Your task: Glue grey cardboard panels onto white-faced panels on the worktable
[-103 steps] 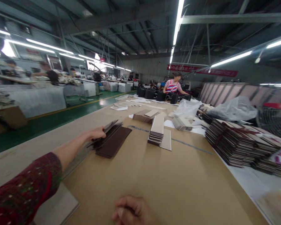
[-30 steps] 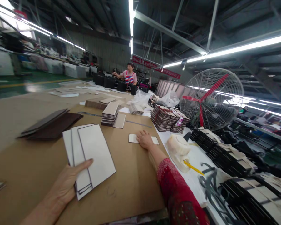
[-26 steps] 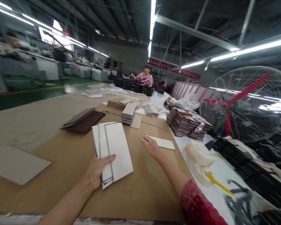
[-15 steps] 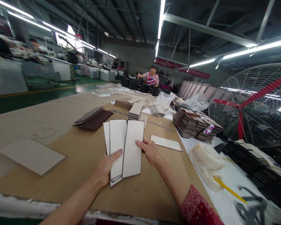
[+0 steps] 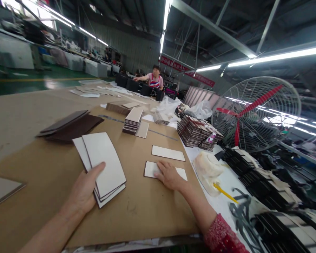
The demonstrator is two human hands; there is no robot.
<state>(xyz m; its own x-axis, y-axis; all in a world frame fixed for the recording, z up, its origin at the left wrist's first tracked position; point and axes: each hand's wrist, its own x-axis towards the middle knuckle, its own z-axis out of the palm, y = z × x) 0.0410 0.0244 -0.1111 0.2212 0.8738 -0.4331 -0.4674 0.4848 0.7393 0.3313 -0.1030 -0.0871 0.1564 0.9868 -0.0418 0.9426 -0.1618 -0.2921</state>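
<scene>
My left hand (image 5: 85, 189) is closed around a small fanned bunch of white rectangular panels (image 5: 104, 161) with dark edges, its thumb pressed on top. The panels are tilted above the brown table covering. My right hand (image 5: 170, 174) lies with fingers stretched out over a single white panel (image 5: 149, 169), which rests flat on the table and is partly covered by the hand. Just beyond it lies another white panel (image 5: 168, 153), roughly parallel. A neat stack of similar panels (image 5: 133, 118) stands farther back, with one loose panel (image 5: 142, 129) beside it.
Dark brown folded boards (image 5: 71, 128) lie at left, a grey board (image 5: 2, 189) nearer. On the right are bundled panels (image 5: 193, 131), a yellow-handled tool (image 5: 225, 193), black stacks (image 5: 255, 175) and a large fan (image 5: 238, 114). A person (image 5: 155, 79) works at the far end.
My right hand has moved one panel from the bunch down onto the table, beside the panel lying there. My left hand keeps the others, now farther left in view. The camera view has turned right.
</scene>
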